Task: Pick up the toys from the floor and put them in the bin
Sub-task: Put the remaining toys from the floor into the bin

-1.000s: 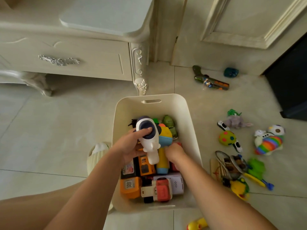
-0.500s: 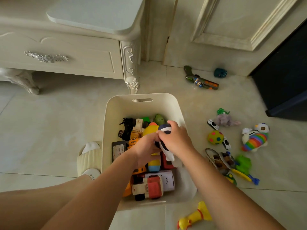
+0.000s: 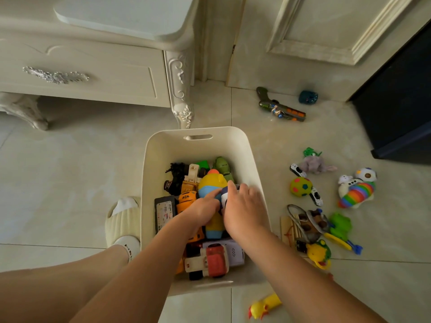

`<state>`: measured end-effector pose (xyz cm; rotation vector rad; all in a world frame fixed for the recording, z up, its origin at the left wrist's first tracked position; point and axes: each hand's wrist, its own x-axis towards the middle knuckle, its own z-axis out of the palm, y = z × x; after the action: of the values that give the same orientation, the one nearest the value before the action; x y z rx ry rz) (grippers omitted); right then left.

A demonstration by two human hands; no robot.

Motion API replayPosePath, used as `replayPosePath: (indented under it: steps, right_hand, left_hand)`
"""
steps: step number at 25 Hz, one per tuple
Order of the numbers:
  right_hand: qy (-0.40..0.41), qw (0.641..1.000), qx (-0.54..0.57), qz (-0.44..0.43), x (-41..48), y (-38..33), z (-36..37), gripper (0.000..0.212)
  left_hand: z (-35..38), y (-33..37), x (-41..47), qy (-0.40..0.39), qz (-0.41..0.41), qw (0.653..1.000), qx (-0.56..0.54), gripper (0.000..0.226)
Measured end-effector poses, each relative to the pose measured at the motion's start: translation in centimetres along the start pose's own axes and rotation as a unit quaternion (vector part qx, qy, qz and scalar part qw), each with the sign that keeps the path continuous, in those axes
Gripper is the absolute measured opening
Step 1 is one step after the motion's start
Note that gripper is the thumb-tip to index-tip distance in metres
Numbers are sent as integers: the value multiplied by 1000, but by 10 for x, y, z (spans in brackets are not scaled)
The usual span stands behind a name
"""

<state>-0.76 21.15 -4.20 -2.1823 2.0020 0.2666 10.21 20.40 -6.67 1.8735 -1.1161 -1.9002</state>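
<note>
The white and navy toy [image 3: 225, 196] has come down from above the cream bin [image 3: 196, 145] into it; left hand [image 3: 205, 209] and right hand [image 3: 243, 210] both grasp it. Toys lie scattered right on pale floor tiles [image 3: 81, 164], with a cream cabinet [image 3: 93, 73] far left.

No legible text on any toy

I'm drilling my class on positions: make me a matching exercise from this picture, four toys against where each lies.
Toys:
1. red and cream truck
2. toy gun
3. rainbow toy
4. yellow chicken toy

Places:
A. floor, far right of the bin
B. floor, by the far wall
C. in the bin, near end
D. floor, just past the bin's near end

Pairs: 1-C, 2-B, 3-A, 4-D
</note>
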Motion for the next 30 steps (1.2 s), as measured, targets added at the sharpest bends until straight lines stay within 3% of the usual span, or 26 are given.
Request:
replayPosePath:
  steps: [4,9,13,16,20,23,26,30]
  right_hand:
    - [-36,998,40,28,8,9,-5,51]
    - [-87,995,34,-22,10,15,-17,38]
    - [-62,995,22,-71,-18,18,0,81]
    - [-76,990,106,-47,-28,22,-1,94]
    - [-15,997,55,-43,-27,9,-5,92]
    - [-35,999,21,16,-26,6,2,72]
    - [-4,1000,-21,-10,-25,6,16,58]
    - [-131,990,57,-16,-34,5,21,76]
  left_hand:
    - [-8,-2,-1,2,-23,999,-36,59]
    - [-2,-3,-12,14,-42,999,-30,47]
    - [5,-6,-17,30,-35,999,-28,40]
    - [3,-5,-19,39,-36,998,-32,41]
    - [-2,-9,-15,32,-33,996,-71,38]
    - [0,-10,-13,44,-34,994,-93,39]
    - [2,-11,-13,44,-39,995,-84,39]
    - [4,-6,-19,38,-42,996,-76,39]
